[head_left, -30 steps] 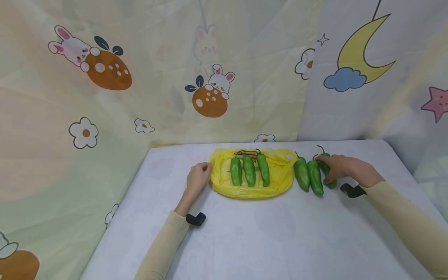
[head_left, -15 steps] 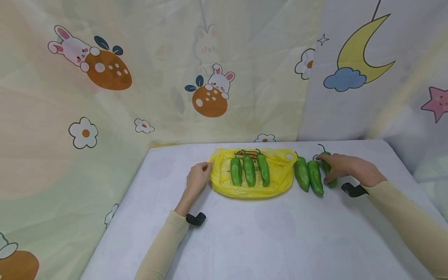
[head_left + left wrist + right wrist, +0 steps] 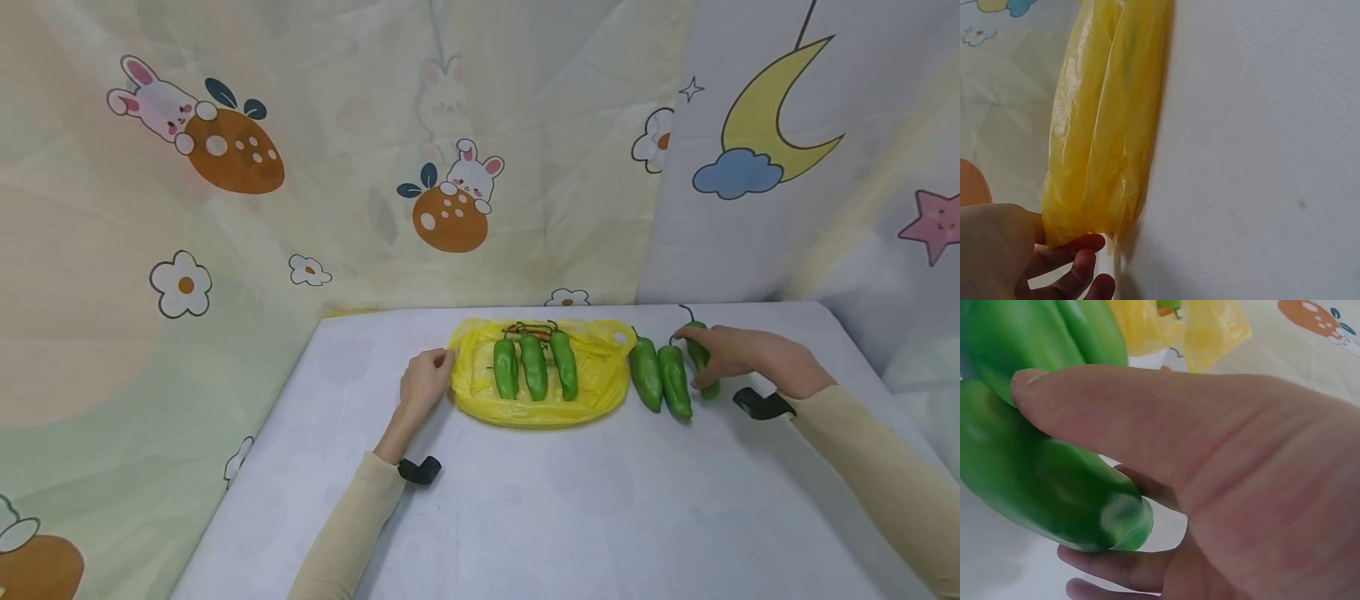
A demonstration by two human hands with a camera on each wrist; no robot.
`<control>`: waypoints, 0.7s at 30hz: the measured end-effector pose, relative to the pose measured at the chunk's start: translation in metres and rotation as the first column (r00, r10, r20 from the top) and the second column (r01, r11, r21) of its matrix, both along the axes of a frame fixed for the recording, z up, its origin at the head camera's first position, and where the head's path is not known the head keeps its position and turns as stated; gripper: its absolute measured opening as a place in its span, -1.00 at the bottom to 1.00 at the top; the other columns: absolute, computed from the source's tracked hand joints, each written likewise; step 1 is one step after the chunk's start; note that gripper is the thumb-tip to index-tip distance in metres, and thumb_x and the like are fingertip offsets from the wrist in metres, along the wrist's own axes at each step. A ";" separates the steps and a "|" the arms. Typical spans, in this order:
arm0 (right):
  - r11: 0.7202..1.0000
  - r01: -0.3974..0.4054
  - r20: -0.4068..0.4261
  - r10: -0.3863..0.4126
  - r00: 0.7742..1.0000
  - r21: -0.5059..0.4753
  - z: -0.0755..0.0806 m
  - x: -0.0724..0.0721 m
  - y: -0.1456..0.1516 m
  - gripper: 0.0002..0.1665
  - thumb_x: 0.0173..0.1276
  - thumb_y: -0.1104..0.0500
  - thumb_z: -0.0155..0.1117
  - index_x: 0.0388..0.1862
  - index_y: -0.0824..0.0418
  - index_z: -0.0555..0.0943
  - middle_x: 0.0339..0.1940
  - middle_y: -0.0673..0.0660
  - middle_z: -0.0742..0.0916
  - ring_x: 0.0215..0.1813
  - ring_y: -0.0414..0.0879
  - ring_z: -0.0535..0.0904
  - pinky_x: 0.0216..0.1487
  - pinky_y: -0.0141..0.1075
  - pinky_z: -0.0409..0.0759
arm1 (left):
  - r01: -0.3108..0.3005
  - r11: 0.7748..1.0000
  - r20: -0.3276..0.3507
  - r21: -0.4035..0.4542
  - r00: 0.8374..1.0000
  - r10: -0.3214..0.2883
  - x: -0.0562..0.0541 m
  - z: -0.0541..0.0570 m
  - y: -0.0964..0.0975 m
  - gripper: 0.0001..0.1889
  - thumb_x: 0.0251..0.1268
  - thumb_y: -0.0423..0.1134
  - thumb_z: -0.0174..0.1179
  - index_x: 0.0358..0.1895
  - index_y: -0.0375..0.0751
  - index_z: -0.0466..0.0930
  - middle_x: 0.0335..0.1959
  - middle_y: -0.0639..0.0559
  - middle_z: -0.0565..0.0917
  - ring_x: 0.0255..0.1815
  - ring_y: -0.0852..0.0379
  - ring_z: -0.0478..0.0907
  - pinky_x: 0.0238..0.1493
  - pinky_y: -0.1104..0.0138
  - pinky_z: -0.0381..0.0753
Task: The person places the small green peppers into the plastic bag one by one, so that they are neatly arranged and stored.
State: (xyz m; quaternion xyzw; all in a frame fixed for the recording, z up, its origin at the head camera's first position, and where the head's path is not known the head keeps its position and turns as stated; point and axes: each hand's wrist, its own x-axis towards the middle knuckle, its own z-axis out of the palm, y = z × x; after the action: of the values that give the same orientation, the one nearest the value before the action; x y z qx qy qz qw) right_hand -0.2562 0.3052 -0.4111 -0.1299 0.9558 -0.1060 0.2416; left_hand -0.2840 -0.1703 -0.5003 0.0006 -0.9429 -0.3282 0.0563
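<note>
**Yellow bag (image 3: 536, 415) at my left hand (image 3: 426, 383), green pepper (image 3: 698, 356) at my right hand (image 3: 750, 354)**

My left thumb and forefinger pinch the bag's left end, where the thin plastic gathers in creases; the other fingers bend below it. My right thumb and fingers curl round the pepper farthest to the right, thumb along one side and fingers round the other, a little apart. Just left of that one lie two more peppers (image 3: 675, 383), side by side, the nearer to the bag right at its edge.

Three matching peppers (image 3: 533, 367) lie in a row within the bag's outline, stems pointing away from me; from above I can't tell for certain whether they sit inside its mouth or on top. Everything rests near the far edge of a white table (image 3: 525, 517). Behind it hangs a pale cloth (image 3: 337, 150) printed with rabbits, flowers and a moon. A black piece (image 3: 420, 470) sits at each wrist, by my beige sleeves (image 3: 862, 467).
</note>
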 end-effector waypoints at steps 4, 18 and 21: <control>1.000 -0.015 -0.019 0.015 1.000 -0.009 0.006 0.002 -0.002 0.05 0.11 -0.01 0.55 0.47 0.32 0.25 0.04 0.40 0.58 -0.03 0.16 0.49 0.03 0.21 0.52 | -0.004 1.000 0.002 -0.007 1.000 0.004 0.000 0.001 0.000 -0.59 0.51 0.08 0.01 -0.44 -0.05 0.65 -0.51 0.05 0.62 -0.56 0.12 0.43 -0.53 0.31 0.35; 0.999 -0.041 -0.054 0.040 0.998 -0.022 0.021 0.000 -0.014 0.10 0.09 -0.06 0.58 0.48 0.31 0.23 0.02 0.38 0.58 -0.06 0.12 0.48 0.02 0.15 0.54 | 0.000 1.000 0.003 -0.009 1.000 0.000 0.000 0.001 0.000 -0.62 0.51 0.06 0.02 -0.30 -0.09 0.70 -0.47 0.04 0.63 -0.53 0.13 0.44 -0.51 0.31 0.36; 0.999 -0.044 -0.067 0.042 0.997 -0.027 0.024 0.001 -0.017 0.10 0.08 -0.06 0.59 0.48 0.28 0.24 0.04 0.39 0.57 -0.05 0.12 0.49 0.02 0.15 0.55 | 0.000 1.000 0.000 -0.003 1.000 0.000 0.001 0.002 0.001 -0.62 0.51 0.06 0.03 -0.30 -0.10 0.71 -0.47 0.04 0.63 -0.52 0.13 0.44 -0.51 0.31 0.35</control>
State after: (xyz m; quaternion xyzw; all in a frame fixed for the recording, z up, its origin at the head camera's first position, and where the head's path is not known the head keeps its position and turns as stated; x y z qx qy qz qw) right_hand -0.2556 0.2882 -0.3873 -0.1574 0.9586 -0.1102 0.2101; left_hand -0.2830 -0.1697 -0.4984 0.0005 -0.9434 -0.3269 0.0561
